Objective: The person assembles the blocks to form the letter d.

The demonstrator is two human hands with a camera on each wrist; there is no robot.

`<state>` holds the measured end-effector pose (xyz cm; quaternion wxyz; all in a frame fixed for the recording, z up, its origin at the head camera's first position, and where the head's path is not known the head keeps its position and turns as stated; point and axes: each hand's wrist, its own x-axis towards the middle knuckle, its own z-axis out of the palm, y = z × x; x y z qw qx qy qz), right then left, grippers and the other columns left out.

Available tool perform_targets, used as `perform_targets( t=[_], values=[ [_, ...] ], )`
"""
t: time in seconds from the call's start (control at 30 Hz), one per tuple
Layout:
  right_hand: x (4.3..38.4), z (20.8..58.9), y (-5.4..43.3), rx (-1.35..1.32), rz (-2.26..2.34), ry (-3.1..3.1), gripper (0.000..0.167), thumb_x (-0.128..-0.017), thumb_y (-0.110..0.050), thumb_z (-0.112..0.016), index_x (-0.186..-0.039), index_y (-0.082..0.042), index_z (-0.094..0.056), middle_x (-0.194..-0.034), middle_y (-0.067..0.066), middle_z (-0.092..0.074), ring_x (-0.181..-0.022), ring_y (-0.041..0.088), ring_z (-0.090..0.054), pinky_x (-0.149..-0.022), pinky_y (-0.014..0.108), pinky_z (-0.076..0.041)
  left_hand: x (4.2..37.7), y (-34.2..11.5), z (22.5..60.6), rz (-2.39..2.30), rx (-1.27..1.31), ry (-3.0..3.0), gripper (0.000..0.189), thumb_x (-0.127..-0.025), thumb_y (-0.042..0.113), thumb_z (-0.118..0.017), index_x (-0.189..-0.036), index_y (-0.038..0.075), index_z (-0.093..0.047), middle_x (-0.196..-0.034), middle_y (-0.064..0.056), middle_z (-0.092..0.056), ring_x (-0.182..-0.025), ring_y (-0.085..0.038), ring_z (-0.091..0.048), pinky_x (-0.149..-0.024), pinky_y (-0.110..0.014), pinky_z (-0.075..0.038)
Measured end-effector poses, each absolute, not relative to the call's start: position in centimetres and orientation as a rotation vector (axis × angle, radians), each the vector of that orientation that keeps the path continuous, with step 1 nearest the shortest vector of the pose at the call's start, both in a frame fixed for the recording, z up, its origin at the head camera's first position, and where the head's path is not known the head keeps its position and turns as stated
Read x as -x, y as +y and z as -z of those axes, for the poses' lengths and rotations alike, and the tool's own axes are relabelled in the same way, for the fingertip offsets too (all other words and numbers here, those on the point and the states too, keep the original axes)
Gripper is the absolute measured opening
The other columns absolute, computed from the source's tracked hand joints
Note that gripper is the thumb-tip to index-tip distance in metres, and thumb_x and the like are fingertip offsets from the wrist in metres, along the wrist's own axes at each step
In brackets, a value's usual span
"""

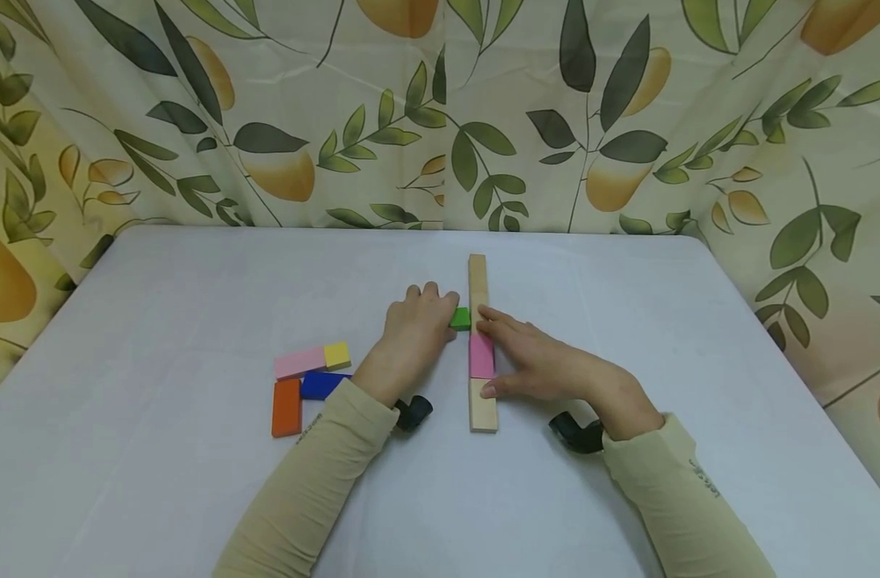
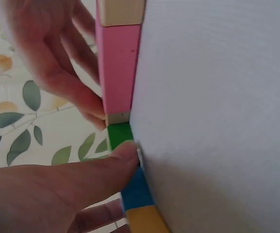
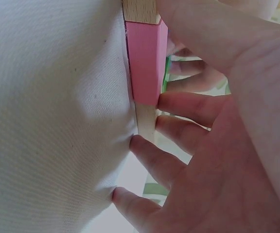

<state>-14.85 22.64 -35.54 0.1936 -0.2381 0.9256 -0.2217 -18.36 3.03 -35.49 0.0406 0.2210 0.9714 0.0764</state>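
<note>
A straight column on the table holds a pink block [image 1: 481, 356] between a near pale wooden block [image 1: 483, 405] and a far wooden length [image 1: 478, 277]. My left hand [image 1: 414, 337] pinches a green block [image 2: 120, 136] against the column's left side, its thumb on the near face. Past that thumb, a blue block [image 2: 139, 191] and a yellow-orange block [image 2: 147, 221] continue the line; from the head these are hidden beneath the hand. Along the column's right side my right hand [image 1: 544, 361] rests spread fingers [image 3: 188, 107], two fingertips touching the far wood and the thumb at the near block.
Left of my left forearm lie a light pink block [image 1: 299, 363], a small yellow block [image 1: 336, 356], a dark blue block [image 1: 324, 385] partly behind the sleeve, and an orange block [image 1: 287, 408]. A leaf-patterned curtain [image 1: 483, 120] hangs behind the white table [image 1: 158, 482].
</note>
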Motion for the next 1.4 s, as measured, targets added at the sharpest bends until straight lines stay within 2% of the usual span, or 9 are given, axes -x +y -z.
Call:
perform_targets(
  t=[0.17, 0.47, 1.03, 1.4],
  values=[
    [14.9, 35.5, 22.6, 0.654, 0.62, 2.59, 0.09, -0.085, -0.039, -0.077, -0.153, -0.002, -0.03, -0.167, 0.013, -0.01, -0.153, 0.035, -0.016, -0.12, 0.063, -0.011, 18.4, 1.8, 34.6, -0.291, -0.618, 2.875, 0.048, -0.09, 0.024, -0.074, -0.133, 0.012, -0.056, -0.121, -0.013, -0.059, -0.107, -0.028, -0.058, -0.086, -0.043, -0.056],
    [14.9, 35.5, 22.6, 0.636, 0.606, 2.592, 0.091, -0.085, -0.039, -0.077, -0.153, -0.002, -0.029, -0.167, 0.012, -0.01, -0.153, 0.036, -0.016, -0.12, 0.062, -0.011, 18.8, 0.5, 33.7, -0.369, -0.547, 2.779, 0.042, -0.09, 0.01, -0.071, -0.13, 0.009, -0.058, -0.113, -0.011, -0.061, -0.096, -0.023, -0.057, -0.087, -0.036, -0.055],
    [14.8, 35.6, 22.6, 0.657, 0.613, 2.595, 0.092, -0.085, -0.04, -0.077, -0.154, -0.002, -0.028, -0.167, 0.013, -0.01, -0.152, 0.037, -0.017, -0.12, 0.063, -0.012, 18.7, 0.3, 33.8, -0.375, -0.553, 2.783, 0.043, -0.09, 0.02, -0.074, -0.128, 0.008, -0.058, -0.111, -0.01, -0.06, -0.093, -0.022, -0.057, -0.085, -0.036, -0.054],
    [15.0, 35.6, 22.5, 0.645, 0.603, 2.592, 0.092, -0.085, -0.042, -0.076, -0.154, -0.002, -0.029, -0.167, 0.013, -0.01, -0.152, 0.037, -0.017, -0.12, 0.062, -0.013, 18.1, -1.2, 31.9, -0.35, -0.551, 2.833, 0.05, -0.092, 0.026, -0.072, -0.136, 0.009, -0.054, -0.119, -0.012, -0.06, -0.099, -0.025, -0.061, -0.084, -0.042, -0.055]
  ],
)
